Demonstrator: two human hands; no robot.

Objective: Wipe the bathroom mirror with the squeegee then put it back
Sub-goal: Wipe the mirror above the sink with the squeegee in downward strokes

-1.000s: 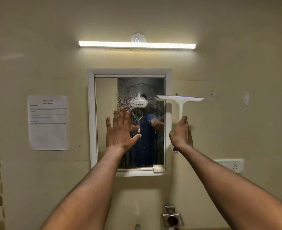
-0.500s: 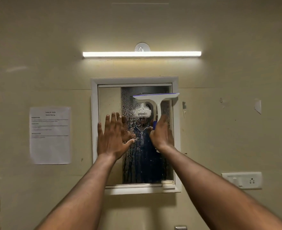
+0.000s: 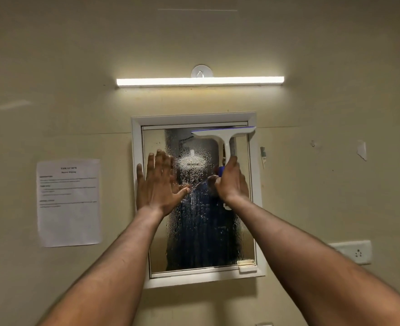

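Note:
A white-framed bathroom mirror (image 3: 201, 236) hangs on the beige wall, its glass covered in water drops. My right hand (image 3: 230, 182) grips the handle of a white squeegee (image 3: 224, 137) with a blue-edged blade. The blade lies level against the top right corner of the glass, just under the frame. My left hand (image 3: 157, 184) is flat on the left part of the mirror, fingers spread and pointing up. The lower end of the handle sticks out below my right wrist.
A lit tube light (image 3: 200, 81) runs above the mirror with a round hook (image 3: 201, 71) over it. A printed paper sheet (image 3: 68, 202) is taped at left. A white socket plate (image 3: 352, 251) sits at lower right. A small latch (image 3: 246, 265) is on the mirror's bottom right.
My right hand carried the squeegee from the wall right of the frame onto the glass, then up to the top right corner. My left hand stayed flat on the mirror.

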